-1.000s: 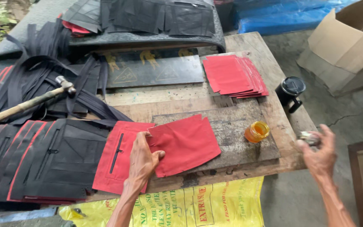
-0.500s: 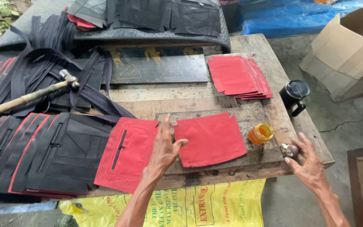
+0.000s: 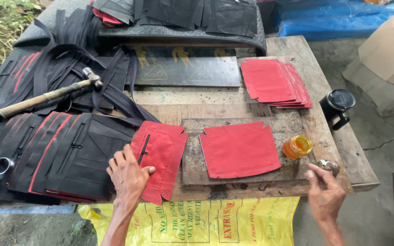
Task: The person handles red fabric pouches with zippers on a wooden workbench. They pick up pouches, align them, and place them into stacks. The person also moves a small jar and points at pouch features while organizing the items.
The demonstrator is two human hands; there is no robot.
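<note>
The wooden worktop (image 3: 338,150) carried a red fabric panel (image 3: 239,149) on a dark slab. The left hand (image 3: 128,175) lay spread on a zippered red piece (image 3: 163,155); the right hand (image 3: 324,193) fingered a small lid (image 3: 328,166) beside the amber jar (image 3: 297,146).

wooden table (image 3: 297,50) | slab board (image 3: 292,125) | red stack (image 3: 274,82) | hammer (image 3: 51,95) | black mug (image 3: 337,105)

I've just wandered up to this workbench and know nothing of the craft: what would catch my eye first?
Bright red fabric against dark wood: one red cut piece lies flat on a worn board in the middle, and a stack of red pieces sits behind it to the right. The left hand presses a red zippered panel beside piled black panels, a hammer lies behind them, and the right hand rests near a small amber jar.
</note>
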